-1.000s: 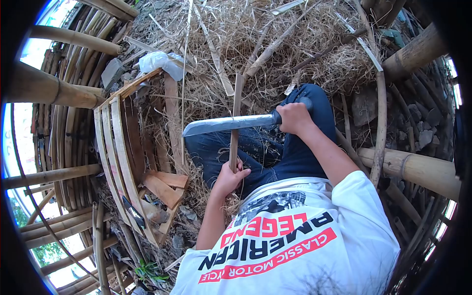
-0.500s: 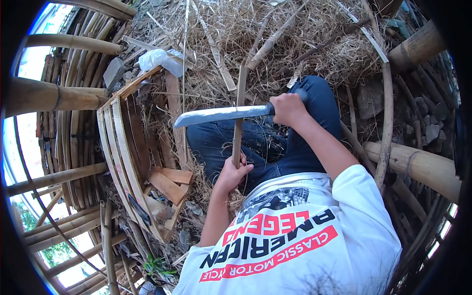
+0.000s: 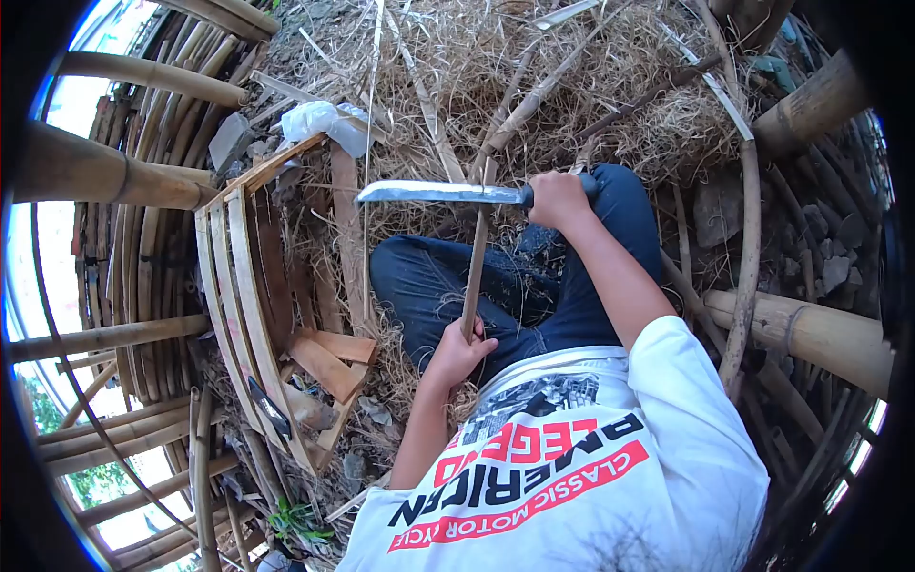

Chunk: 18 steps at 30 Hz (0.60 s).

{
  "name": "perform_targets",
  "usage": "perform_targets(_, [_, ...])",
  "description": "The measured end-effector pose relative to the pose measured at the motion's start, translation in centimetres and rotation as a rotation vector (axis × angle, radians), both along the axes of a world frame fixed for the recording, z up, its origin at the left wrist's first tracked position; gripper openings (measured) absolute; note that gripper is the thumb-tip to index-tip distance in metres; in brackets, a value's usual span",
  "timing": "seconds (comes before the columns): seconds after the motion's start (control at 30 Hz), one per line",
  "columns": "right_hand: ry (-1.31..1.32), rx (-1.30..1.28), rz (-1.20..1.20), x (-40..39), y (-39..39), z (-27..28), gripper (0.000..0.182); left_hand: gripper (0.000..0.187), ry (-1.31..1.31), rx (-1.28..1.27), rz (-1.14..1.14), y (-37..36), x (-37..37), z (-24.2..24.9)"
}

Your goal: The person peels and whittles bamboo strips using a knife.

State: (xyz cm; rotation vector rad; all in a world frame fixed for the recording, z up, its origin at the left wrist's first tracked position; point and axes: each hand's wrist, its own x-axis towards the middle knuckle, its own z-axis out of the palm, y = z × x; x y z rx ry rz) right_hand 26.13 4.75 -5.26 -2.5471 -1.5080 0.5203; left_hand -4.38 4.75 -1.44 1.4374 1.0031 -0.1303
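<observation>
My right hand [image 3: 559, 200] is closed round the dark handle of a machete [image 3: 434, 193], over my right knee. The long blade points left and lies across the upper part of a bamboo strip [image 3: 476, 267]. Near my lap, my left hand [image 3: 461, 353] grips the lower end of that strip, which stands away from me between my bent legs. Blade and strip cross close to the strip's far end; whether the edge has bitten in is hard to see. Pale shavings cling to my dark jeans [image 3: 429, 276].
To the left lies a wooden slatted crate [image 3: 224, 286] with wood pieces [image 3: 329, 362] at it. A white plastic bag [image 3: 324, 124] sits beyond. Dry shavings [image 3: 610, 95] cover the ground ahead. Bamboo poles [image 3: 810, 334] stand at right, near stones [image 3: 834, 272].
The machete has moved away from me along the strip, closer to its far end. The strip's far end has tilted to the right. Both hands keep their grip.
</observation>
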Motion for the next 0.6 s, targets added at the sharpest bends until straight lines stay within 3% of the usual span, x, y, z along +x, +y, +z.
perform_targets(0.6, [-0.020,-0.029,-0.066,1.3,1.9,-2.0,0.025,0.029,0.049,0.042,-0.018,-0.5,0.1,0.6])
